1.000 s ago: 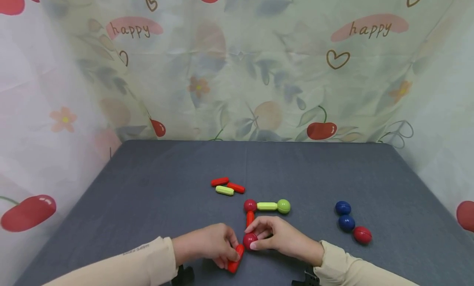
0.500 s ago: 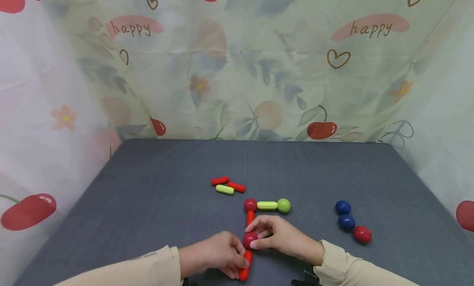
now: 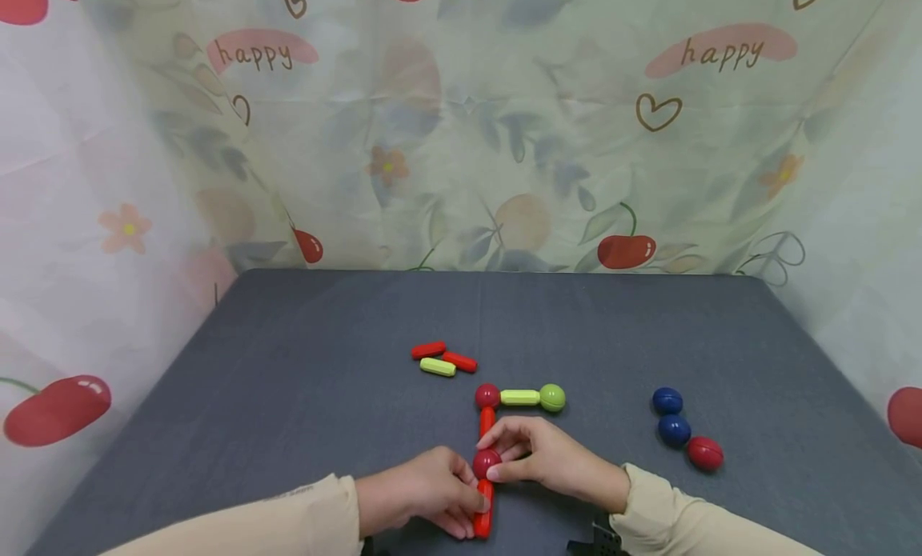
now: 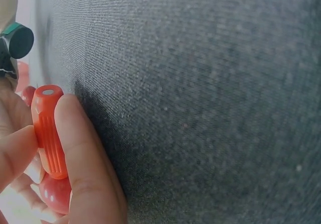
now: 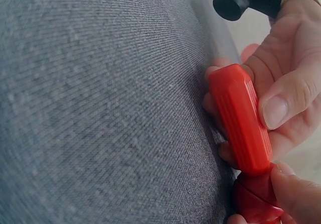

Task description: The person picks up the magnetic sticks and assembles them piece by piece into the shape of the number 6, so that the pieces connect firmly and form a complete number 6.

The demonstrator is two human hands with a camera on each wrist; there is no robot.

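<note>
My left hand (image 3: 435, 492) pinches a red ribbed rod (image 5: 241, 118) between thumb and fingers, close over the table. The rod's far end meets a red ball (image 3: 486, 463), and the two line up. My right hand (image 3: 551, 463) pinches that ball from the right side. Beyond the ball another red rod (image 3: 487, 422) runs away to a second red ball (image 3: 487, 396). From there a yellow-green rod (image 3: 520, 398) leads right to a green ball (image 3: 552, 398). In the left wrist view the held rod (image 4: 49, 133) shows a small light spot on its end.
Two loose red rods (image 3: 429, 350) and a yellow-green rod (image 3: 438, 367) lie together beyond the joined pieces. To the right, two blue balls (image 3: 674, 430) and a red ball (image 3: 705, 454) sit in a row on the dark cloth-covered table (image 3: 324, 340). A patterned curtain (image 3: 461, 140) hangs behind.
The left hand has carried the red rod rightward and swung it from slanted to straight, bringing its end against the ball. The right hand has stayed on the ball.
</note>
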